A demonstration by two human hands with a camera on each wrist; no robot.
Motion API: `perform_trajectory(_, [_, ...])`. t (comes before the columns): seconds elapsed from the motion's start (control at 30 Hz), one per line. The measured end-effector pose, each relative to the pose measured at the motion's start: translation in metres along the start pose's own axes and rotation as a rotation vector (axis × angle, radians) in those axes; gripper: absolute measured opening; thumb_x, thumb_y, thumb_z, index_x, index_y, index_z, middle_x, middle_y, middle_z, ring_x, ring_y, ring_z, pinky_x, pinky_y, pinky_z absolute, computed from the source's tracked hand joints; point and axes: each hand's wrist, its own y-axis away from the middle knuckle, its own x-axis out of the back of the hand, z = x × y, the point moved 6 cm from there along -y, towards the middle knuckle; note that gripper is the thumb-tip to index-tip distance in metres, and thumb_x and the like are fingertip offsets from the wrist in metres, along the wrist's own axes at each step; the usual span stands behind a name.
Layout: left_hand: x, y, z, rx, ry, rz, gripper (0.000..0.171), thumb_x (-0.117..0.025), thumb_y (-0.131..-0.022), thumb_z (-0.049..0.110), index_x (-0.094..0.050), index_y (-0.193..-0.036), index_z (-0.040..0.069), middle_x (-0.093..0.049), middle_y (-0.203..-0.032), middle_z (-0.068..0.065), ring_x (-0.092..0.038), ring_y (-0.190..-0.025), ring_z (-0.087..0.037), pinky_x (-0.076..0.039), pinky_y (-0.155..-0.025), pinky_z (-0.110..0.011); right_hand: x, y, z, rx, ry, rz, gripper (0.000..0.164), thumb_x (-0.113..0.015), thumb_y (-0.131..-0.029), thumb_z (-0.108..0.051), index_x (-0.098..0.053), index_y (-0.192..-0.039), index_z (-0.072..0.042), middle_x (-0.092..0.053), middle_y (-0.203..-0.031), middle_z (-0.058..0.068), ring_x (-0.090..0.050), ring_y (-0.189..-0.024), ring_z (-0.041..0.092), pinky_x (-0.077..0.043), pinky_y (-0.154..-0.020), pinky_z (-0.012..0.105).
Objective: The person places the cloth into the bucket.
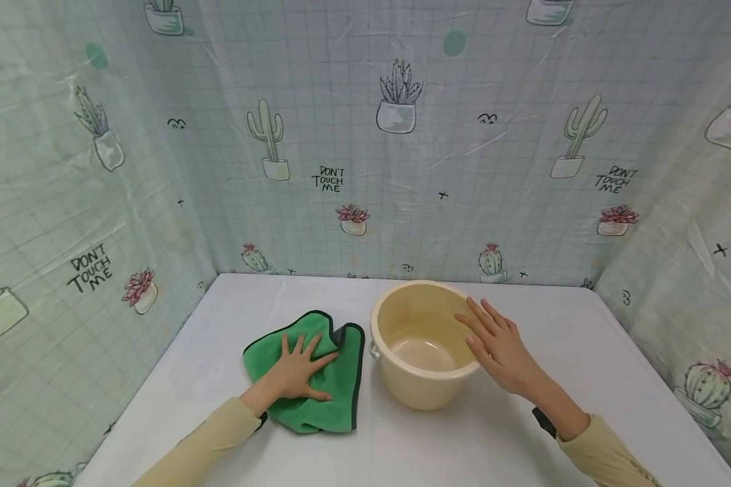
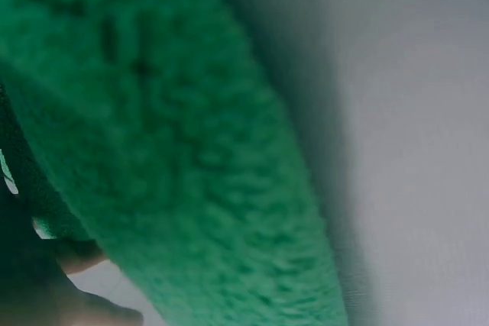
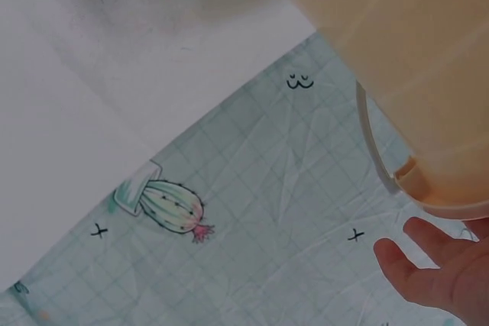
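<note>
A green cloth with a dark edging lies crumpled on the white table. My left hand rests on top of it, fingers spread. In the left wrist view the fuzzy green cloth fills much of the picture, and part of the hand shows at the lower left. To the right of the cloth stands a cream bucket, upright, with nothing seen inside. At its right rim is my right hand, fingers extended; whether they touch the rim I cannot tell. The right wrist view shows the bucket's handle hanging by its side.
The white table is bordered at the back and both sides by a curtain printed with cacti. Its back edge runs just behind the bucket.
</note>
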Motion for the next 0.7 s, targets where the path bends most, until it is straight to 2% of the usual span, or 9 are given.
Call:
perform_trajectory(0.17, [0.002,-0.002,0.005,-0.031,-0.040,0.019,0.077,-0.055,-0.068,0.069,-0.046,-0.130,0.025,-0.040,-0.131,-0.021,-0.041,-0.113,-0.052,-0.020,-0.088,-0.074,-0.001,0.000,0.000,-0.002,-0.009,0.003,0.039,-0.045,-0.092,-0.023,-0.045,-0.131,-0.018,-0.029,-0.145,0.013,-0.018,-0.136,0.031,-0.024,-0.090,0.054])
perform_trajectory(0.33, [0.000,0.000,0.011,-0.083,-0.050,0.030,0.064,-0.055,-0.076,0.058,-0.049,-0.126,0.017,-0.044,-0.126,-0.021,-0.045,-0.107,-0.048,-0.034,-0.082,-0.068,-0.001,0.001,0.000,-0.006,-0.014,-0.002,0.038,-0.045,-0.092,-0.022,-0.046,-0.130,-0.018,-0.029,-0.145,0.012,-0.018,-0.136,0.031,-0.023,-0.091,0.054])
perform_trajectory(0.43, [-0.001,0.000,0.014,-0.114,-0.045,0.036,0.053,-0.054,-0.081,0.049,-0.050,-0.122,0.017,-0.047,-0.123,-0.017,-0.049,-0.102,-0.042,-0.041,-0.073,-0.062,-0.001,0.001,0.000,-0.010,-0.021,-0.006,0.038,-0.045,-0.092,-0.020,-0.046,-0.130,-0.017,-0.029,-0.145,0.012,-0.018,-0.135,0.032,-0.024,-0.090,0.055])
perform_trajectory(0.57, [0.003,0.001,0.020,-0.159,-0.020,0.054,0.039,-0.055,-0.082,0.037,-0.052,-0.116,0.018,-0.049,-0.118,-0.012,-0.050,-0.093,-0.034,-0.044,-0.065,-0.058,-0.001,0.001,0.000,-0.016,-0.032,-0.003,0.039,-0.046,-0.091,-0.017,-0.046,-0.130,-0.016,-0.029,-0.145,0.012,-0.018,-0.135,0.032,-0.024,-0.089,0.056])
perform_trajectory(0.7, [0.007,0.002,0.023,-0.176,0.000,0.048,0.034,-0.056,-0.081,0.032,-0.053,-0.112,0.018,-0.049,-0.119,-0.011,-0.050,-0.093,-0.035,-0.045,-0.061,-0.056,-0.001,0.001,0.000,-0.017,-0.047,-0.005,0.038,-0.044,-0.092,-0.019,-0.046,-0.130,-0.017,-0.028,-0.145,0.011,-0.018,-0.135,0.031,-0.024,-0.089,0.056])
